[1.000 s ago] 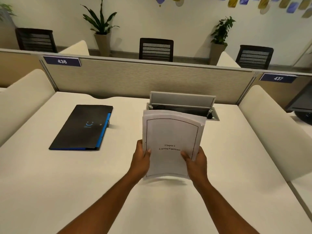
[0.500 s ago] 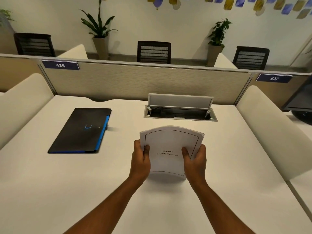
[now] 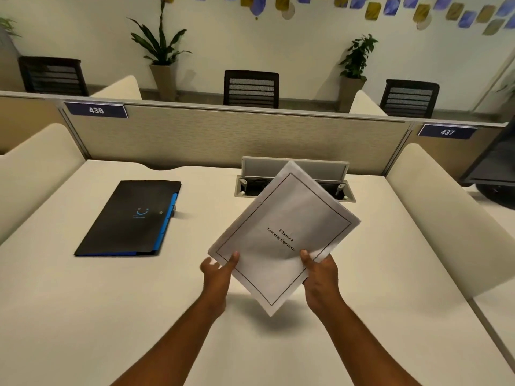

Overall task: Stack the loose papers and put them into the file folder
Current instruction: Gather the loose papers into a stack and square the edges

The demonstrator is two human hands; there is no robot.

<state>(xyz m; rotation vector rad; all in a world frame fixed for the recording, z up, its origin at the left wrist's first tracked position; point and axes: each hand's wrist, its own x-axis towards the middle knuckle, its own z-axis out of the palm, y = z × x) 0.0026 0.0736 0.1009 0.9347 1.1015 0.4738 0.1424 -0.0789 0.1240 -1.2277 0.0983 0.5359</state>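
A stack of white papers [image 3: 281,235] with a black border and printed title is held above the white desk [image 3: 83,316], turned diagonally so one corner points down. My right hand [image 3: 320,277] grips its lower right edge, thumb on top. My left hand [image 3: 218,270] touches the lower left corner with its thumb on the top sheet. A black file folder [image 3: 131,218] with blue edge tabs lies closed and flat on the desk to the left, well apart from both hands.
An open cable hatch [image 3: 295,179] with a raised lid sits in the desk behind the papers. A fabric partition [image 3: 223,137] closes the far side. Cream side panels [image 3: 446,213] stand to the left and right. Chairs and potted plants are beyond.
The stack was upright on its bottom edge on the desk; now it is lifted and rotated clockwise to a diagonal. My left hand has slid to the stack's lower left corner.
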